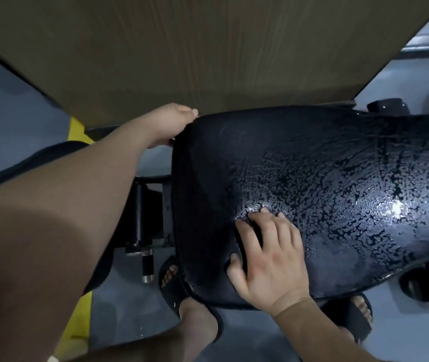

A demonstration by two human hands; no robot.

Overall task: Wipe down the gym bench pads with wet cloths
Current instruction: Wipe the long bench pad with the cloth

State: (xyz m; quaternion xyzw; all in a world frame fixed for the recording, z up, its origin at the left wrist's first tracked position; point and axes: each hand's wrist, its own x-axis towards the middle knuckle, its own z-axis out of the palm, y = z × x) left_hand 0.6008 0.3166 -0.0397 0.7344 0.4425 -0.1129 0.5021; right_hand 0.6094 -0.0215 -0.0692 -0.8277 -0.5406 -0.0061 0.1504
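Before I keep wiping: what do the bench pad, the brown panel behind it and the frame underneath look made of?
The bench pad is probably black vinyl or faux leather: water beads on it, it glints, and it shows fine cracking. The panel is matte brown with streaky wood grain, perhaps laminate board. The frame seems to be black painted metal, smooth and hard-edged.

Water beads cover the black bench pad point(312, 158), which stands on the grey floor point(12, 113).

The bench pad point(312, 184) is black vinyl-like upholstery, glossy and beaded with wet film. The panel point(195, 48) behind looks like matt wood grain. The frame post point(146, 267) is metal, perhaps chromed.
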